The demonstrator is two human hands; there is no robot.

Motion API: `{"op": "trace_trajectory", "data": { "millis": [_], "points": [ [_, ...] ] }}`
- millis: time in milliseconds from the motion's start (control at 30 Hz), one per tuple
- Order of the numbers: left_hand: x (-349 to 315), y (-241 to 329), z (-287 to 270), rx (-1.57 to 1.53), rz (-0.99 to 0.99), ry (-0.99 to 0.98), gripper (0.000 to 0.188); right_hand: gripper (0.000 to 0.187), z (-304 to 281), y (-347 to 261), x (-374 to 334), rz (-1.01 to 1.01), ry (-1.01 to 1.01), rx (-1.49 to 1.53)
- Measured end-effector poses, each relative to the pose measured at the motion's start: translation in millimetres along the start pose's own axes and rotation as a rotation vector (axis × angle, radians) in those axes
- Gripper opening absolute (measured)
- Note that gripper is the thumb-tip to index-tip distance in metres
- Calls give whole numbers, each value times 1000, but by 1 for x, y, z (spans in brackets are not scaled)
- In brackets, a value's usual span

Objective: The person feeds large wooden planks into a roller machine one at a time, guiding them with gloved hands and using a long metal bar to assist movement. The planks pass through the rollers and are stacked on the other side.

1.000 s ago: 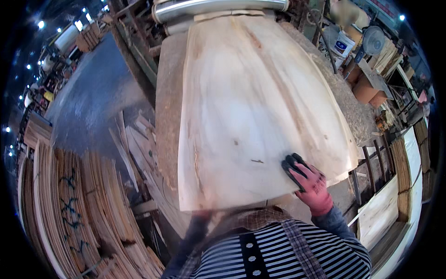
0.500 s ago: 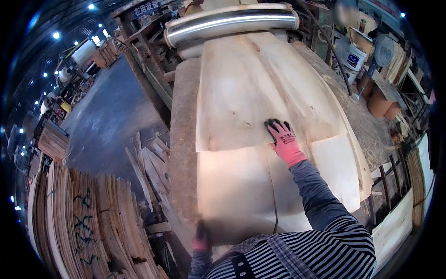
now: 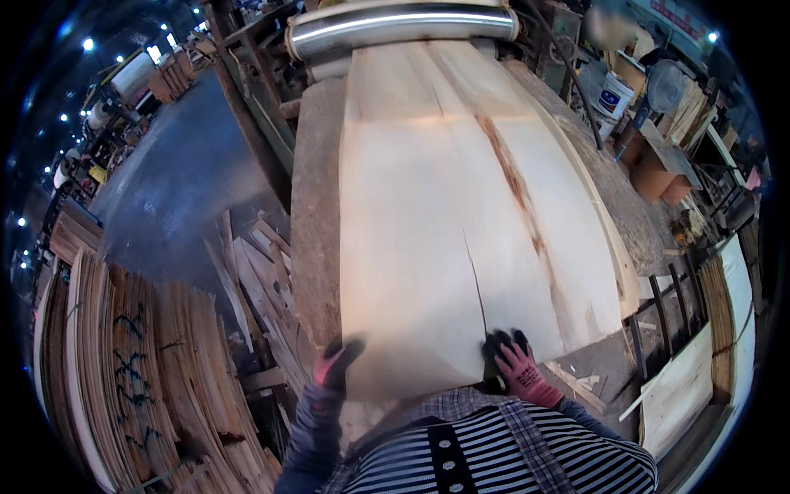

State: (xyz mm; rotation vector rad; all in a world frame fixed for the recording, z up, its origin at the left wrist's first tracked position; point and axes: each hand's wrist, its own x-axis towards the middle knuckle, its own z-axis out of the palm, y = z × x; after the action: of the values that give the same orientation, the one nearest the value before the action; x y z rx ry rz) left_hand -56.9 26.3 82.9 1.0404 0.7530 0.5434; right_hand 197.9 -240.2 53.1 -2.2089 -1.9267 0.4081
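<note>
A large pale wood veneer sheet [image 3: 411, 239] lies in front of me, with a brown streak and a long dark crack running up from its near edge. Its far part meets another veneer sheet [image 3: 395, 82] that reaches up to the shiny metal roller [image 3: 403, 29]. My left hand [image 3: 336, 364], in a pink glove with black fingertips, is closed at the sheet's near left edge. In a matching glove, my right hand [image 3: 518, 366] rests on the near edge beside the crack, fingers spread. Its thumb side is partly in shadow.
Stacked veneer [image 3: 164, 370] stands at the lower left, beside loose wood strips [image 3: 259, 280]. A worn table surface [image 3: 313, 206] borders the sheets. On the right are a white bucket [image 3: 611, 97], a cardboard box [image 3: 654, 169] and metal bars [image 3: 662, 317].
The veneer sheets have moved forward, toward the roller. My right hand has come back from the upper sheet to the lower sheet's near edge. My left hand has moved slightly up and left.
</note>
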Motion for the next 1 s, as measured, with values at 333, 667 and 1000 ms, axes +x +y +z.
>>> {"op": "trace_trajectory", "data": {
  "millis": [333,667,1000],
  "points": [
    [-23,89,82,-208,71,-301,41,63,-79,-27,-12,-6,750,41],
    [2,-91,-5,1251,194,197,74,54,-111,7,67,-26,407,-48],
    [3,-111,-7,943,43,283,68,50,-121,72,159,-69,525,-16]
  ]
}}
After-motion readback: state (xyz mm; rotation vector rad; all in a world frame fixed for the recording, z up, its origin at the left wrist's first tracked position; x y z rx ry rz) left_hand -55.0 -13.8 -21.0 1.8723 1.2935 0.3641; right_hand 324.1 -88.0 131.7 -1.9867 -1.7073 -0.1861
